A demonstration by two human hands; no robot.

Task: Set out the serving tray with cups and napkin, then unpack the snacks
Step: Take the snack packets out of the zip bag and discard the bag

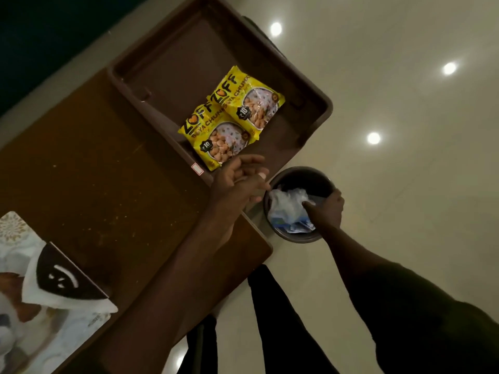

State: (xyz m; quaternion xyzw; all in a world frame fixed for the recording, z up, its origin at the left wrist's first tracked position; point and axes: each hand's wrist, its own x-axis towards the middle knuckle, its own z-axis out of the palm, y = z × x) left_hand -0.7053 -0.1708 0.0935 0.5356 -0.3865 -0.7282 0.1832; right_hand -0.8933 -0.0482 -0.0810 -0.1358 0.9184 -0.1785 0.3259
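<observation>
Two yellow soya chunk snack packets point(232, 117) lie overlapping in a brown rectangular tray point(167, 63) at the table's far right end. My left hand point(240, 176) hovers just below the packets at the tray's near corner, fingers loosely apart and holding nothing. My right hand point(326, 207) reaches down into a round dark bin point(299, 174) on the floor and presses on a crumpled clear plastic bag point(286, 203). At the lower left a patterned serving tray point(16, 233) holds a folded white and black napkin point(62, 279).
The brown wooden table point(102, 190) has scattered crumbs on its top. Its right edge ends just beside the bin. A glossy cream floor point(405, 130) reflects ceiling lights. My dark-trousered legs point(270, 319) stand below the table's corner.
</observation>
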